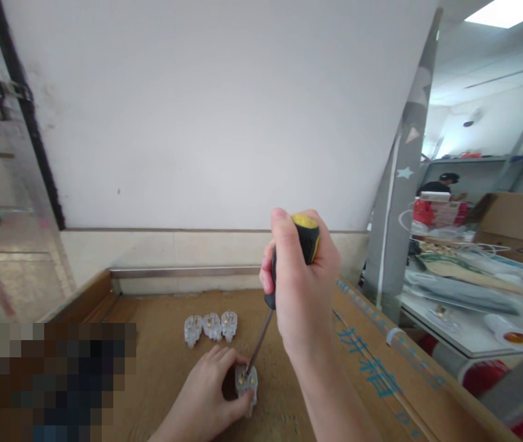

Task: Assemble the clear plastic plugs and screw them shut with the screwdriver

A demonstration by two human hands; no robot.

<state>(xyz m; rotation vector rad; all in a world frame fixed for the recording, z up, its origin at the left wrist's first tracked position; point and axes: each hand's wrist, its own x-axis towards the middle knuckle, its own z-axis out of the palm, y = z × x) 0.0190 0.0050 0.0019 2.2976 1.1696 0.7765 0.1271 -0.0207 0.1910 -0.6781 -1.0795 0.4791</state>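
My right hand (305,282) is wrapped round the black and yellow handle of a screwdriver (260,339), its shaft slanting down to the left. The tip meets a clear plastic power plug (246,388) with brass-coloured metal parts, lying on the cardboard. My left hand (210,390) pinches this plug between thumb and fingers from its left side. Beyond the left hand, three similar clear plugs (212,326) lie side by side with their pins upward. Whether the tip sits in a screw is too small to tell.
The cardboard surface (160,362) has raised edges, with blue writing along the right flap (372,362). A white wall panel (224,123) rises behind, beside a grey post (397,184). At right, a cluttered table (464,331) stands near a person (441,184) in a dark cap.
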